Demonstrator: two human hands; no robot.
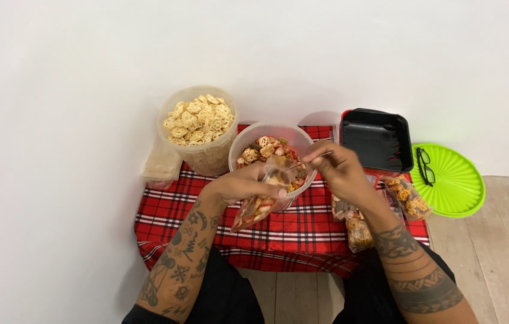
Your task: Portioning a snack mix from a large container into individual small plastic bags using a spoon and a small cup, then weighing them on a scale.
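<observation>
Where the red plaid surface spreads, a tub of pale crackers stands at ten o'clock and a mixed-snack tub at centre. Left hand grips a filled snack bag; right hand, at three o'clock, pinches a thin tie.

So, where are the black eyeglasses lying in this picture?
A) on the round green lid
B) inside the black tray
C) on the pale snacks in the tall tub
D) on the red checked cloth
A: the eyeglasses rest on the left part of the round green lid, right of the black tray.
</observation>
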